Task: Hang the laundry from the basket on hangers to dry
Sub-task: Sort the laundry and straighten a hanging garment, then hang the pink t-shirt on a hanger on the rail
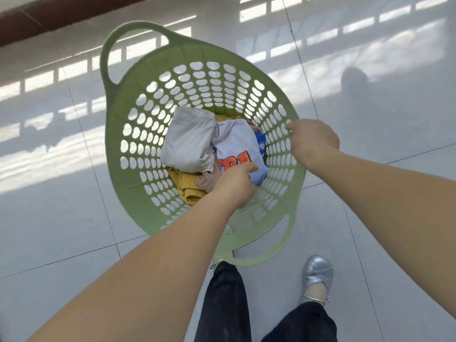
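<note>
A green perforated laundry basket [138, 134] with two loop handles stands on the tiled floor below me. Inside lie a beige garment [187, 141], a white shirt with orange letters and blue trim [234, 144], a yellow knit piece [185, 186] and a pinkish cloth [207, 181]. My left hand [234, 186] reaches into the basket and its curled fingers take hold of the white printed shirt at its near edge. My right hand [313, 141] grips the basket's right rim, fingers curled over the edge. No hanger is in view.
Glossy white floor tiles [61, 206] surround the basket, striped with sunlight and railing shadows. A dark brown ledge [49, 18] runs along the top left. My black trouser legs [224, 304] and a silver shoe [318, 275] stand just behind the basket.
</note>
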A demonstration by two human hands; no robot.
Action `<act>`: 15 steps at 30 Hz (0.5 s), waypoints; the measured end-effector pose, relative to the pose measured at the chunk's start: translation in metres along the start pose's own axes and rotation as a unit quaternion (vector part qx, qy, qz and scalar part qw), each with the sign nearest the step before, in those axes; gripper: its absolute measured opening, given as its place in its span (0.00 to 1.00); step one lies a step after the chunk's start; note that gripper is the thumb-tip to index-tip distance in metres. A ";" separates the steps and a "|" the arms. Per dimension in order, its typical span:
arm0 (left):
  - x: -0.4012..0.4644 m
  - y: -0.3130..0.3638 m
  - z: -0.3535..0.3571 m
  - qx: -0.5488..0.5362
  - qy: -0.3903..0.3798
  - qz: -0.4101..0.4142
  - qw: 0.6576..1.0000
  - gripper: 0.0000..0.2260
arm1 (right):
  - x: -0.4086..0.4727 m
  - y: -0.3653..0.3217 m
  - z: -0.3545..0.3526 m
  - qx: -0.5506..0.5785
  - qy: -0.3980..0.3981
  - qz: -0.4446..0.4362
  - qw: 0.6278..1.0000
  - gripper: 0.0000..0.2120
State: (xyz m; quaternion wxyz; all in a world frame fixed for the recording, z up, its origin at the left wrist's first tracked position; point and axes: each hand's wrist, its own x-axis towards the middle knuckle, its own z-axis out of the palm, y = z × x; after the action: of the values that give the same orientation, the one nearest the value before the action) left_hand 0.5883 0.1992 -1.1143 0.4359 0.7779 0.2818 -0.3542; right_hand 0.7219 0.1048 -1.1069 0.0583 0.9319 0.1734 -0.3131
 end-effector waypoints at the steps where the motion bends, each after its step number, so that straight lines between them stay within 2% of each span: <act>1: 0.001 0.009 0.005 -0.005 -0.003 0.002 1.000 0.21 | 0.002 0.015 -0.003 -0.003 0.004 0.008 1.000 0.20; 9: -0.005 0.081 0.039 0.038 0.004 0.035 0.999 0.20 | 0.005 0.115 -0.033 0.015 0.016 0.023 0.999 0.21; 12: -0.015 0.110 0.044 0.046 0.009 0.033 0.998 0.20 | -0.010 0.138 -0.048 0.011 -0.011 0.004 1.000 0.18; 15: -0.036 0.147 0.043 0.026 0.030 0.046 0.998 0.18 | -0.042 0.151 -0.078 0.011 -0.002 -0.031 0.999 0.16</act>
State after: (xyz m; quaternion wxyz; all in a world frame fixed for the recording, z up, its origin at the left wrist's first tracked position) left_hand 0.6641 0.0891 -1.0306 0.4227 0.8112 0.2495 -0.3178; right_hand 0.7887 -0.0309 -1.0193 0.0388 0.9260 0.1986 -0.3186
